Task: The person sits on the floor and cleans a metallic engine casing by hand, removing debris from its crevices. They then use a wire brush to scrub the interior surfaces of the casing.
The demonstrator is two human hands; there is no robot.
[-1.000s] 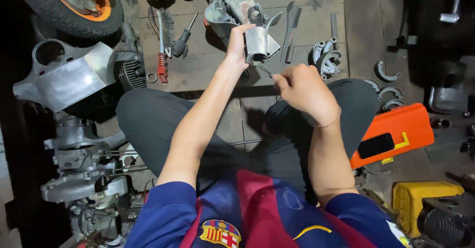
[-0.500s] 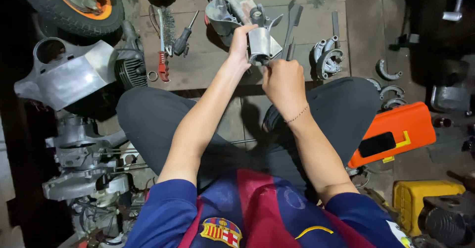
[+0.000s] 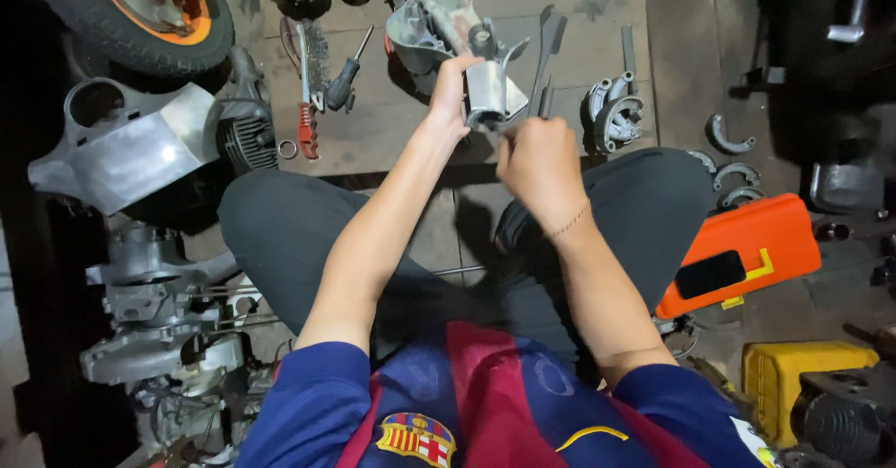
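Since a moment ago, my right hand (image 3: 539,160) is sitting a little lower and closer to the small grey metal housing (image 3: 492,83), right under its bottom edge. My right fingers are curled into a fist, and I cannot tell what is inside them (it is too hidden). My left hand (image 3: 451,90) is gripping the left side of the housing, fingers wrapped on it, holding it up above the brown mat (image 3: 392,132) on the floor.

Just behind the housing, a big grey engine casting (image 3: 429,11) is lying on the mat. A black-handled screwdriver (image 3: 347,71) and a red-handled tool (image 3: 305,113) are lying to the left. Round grey brake shoes (image 3: 616,109) are sitting to the right. An orange plastic tool case (image 3: 742,253) is resting by my right knee.
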